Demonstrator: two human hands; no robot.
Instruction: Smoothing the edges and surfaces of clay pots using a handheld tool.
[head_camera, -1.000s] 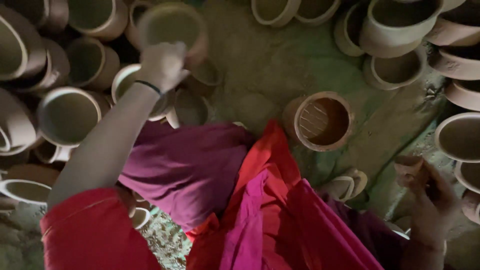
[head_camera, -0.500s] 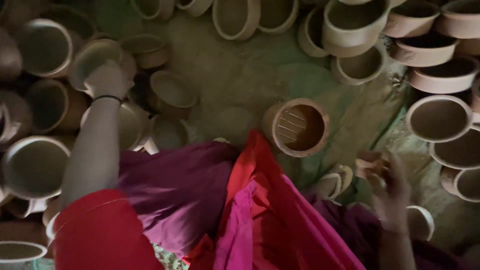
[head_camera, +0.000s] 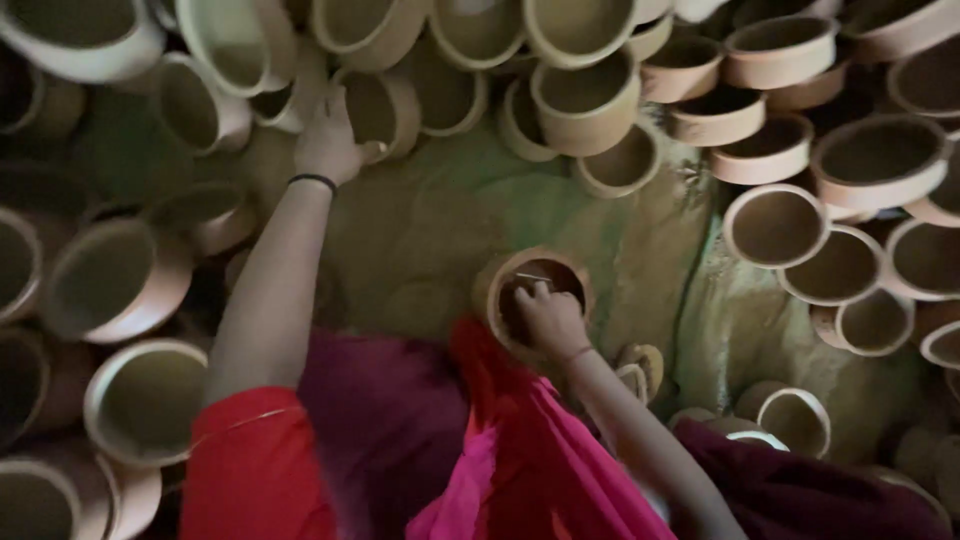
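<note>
My left hand reaches far out to the upper left and grips the rim of a pale clay pot lying among a heap of pots. A dark band circles that wrist. My right hand is closer in. Its fingers are pinched on a small thin tool inside the mouth of a brown clay pot, which stands on the green cloth just beyond my knees. Red, pink and purple clothing fills the lower middle of the view.
Several open clay pots ring the cloth: a pile on the left, a row along the top, and reddish ones on the right. Smaller pots sit near my right knee.
My left hand has moved further out, and there is no pot under its palm; it now grips a pot's rim. My right hand has come in from the right and gone into the brown pot.
</note>
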